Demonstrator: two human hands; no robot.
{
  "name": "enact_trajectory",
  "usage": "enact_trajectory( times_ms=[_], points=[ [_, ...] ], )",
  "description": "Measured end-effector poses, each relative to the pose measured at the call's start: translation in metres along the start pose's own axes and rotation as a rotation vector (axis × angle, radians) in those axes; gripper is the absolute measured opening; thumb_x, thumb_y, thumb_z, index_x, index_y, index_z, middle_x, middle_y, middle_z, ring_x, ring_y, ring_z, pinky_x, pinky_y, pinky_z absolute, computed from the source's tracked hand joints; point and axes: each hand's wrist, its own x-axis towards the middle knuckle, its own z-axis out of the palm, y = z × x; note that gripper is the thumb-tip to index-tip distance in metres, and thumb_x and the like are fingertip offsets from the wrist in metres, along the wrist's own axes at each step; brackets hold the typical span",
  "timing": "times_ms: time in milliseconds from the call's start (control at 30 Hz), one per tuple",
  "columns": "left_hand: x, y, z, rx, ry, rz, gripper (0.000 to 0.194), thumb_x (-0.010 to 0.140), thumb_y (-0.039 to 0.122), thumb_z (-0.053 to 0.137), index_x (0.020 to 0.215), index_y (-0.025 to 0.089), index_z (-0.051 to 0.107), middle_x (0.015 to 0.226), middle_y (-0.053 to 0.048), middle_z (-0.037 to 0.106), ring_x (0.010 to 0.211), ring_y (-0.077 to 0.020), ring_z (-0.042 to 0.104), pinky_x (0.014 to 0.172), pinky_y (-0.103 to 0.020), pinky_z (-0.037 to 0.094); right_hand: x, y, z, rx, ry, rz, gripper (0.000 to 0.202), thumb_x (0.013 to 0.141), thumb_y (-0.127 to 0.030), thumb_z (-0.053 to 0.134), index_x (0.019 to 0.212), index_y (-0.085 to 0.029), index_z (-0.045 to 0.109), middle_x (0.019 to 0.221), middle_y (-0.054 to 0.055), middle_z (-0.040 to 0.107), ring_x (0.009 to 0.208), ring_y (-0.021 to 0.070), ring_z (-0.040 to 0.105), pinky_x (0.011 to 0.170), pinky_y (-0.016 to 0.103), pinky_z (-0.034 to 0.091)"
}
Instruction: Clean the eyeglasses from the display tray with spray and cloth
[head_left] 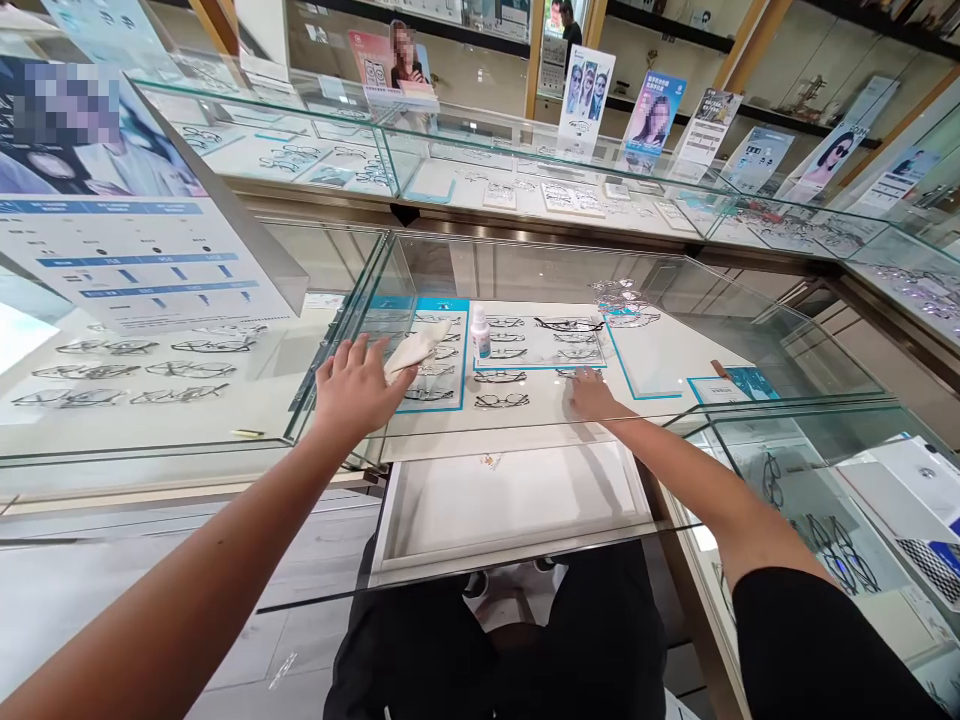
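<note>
My left hand (360,392) rests at the glass divider on the left of the middle display case, fingers spread, with a pale cloth (417,348) held between thumb and index finger. At the case's near edge, my right hand (592,394) has its fingers curled on a pair of glasses (568,374), mostly hidden by them. A small white bottle (481,334) stands between the hands. Around it, several eyeglass frames sit in rows; one dark pair (568,325) lies behind my right hand, and another pair (502,400) is near the front.
A white drawer (517,500) is pulled out above my lap. A large poster stand (135,230) rises at the left. More glass cases with glasses lie beyond and at the right, where folded glasses (840,552) are visible. Upright sign cards (587,100) line the far counter. A person (570,30) is in the background.
</note>
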Motion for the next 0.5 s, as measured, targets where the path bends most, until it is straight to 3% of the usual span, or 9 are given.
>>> enact_trajectory(
  times_ms=[133,267,500],
  points=[
    [0.0,-0.001,0.001,0.008,-0.006,-0.01,0.093,0.101,0.073,0.027,0.172,0.014,0.039,0.183,-0.018,0.028,0.172,-0.0397,0.02,0.136,-0.061,0.022,0.027,0.024,0.023,-0.009,0.021,0.058,0.054,0.102,-0.027,0.048,0.149,-0.008,0.065,0.178,0.023,0.039,0.166,0.041,0.029,0.129,0.052,0.032],
    [-0.001,0.0,-0.001,0.017,-0.017,-0.016,0.091,0.102,0.072,0.029,0.172,0.014,0.039,0.183,-0.018,0.028,0.172,-0.0388,0.019,0.136,-0.061,0.022,0.042,0.033,0.037,-0.003,0.017,0.048,0.055,0.103,-0.026,0.044,0.153,-0.015,0.064,0.173,0.018,0.047,0.164,0.0377,0.031,0.128,0.051,0.032],
    [0.002,-0.004,0.004,0.017,-0.004,-0.01,0.092,0.103,0.074,0.028,0.172,0.014,0.039,0.183,-0.019,0.029,0.171,-0.0405,0.021,0.134,-0.064,0.024,0.026,0.025,0.032,0.023,0.015,0.011,0.05,0.102,-0.022,0.047,0.146,-0.012,0.07,0.16,0.02,0.058,0.158,0.0407,0.035,0.125,0.051,0.032]
  ],
)
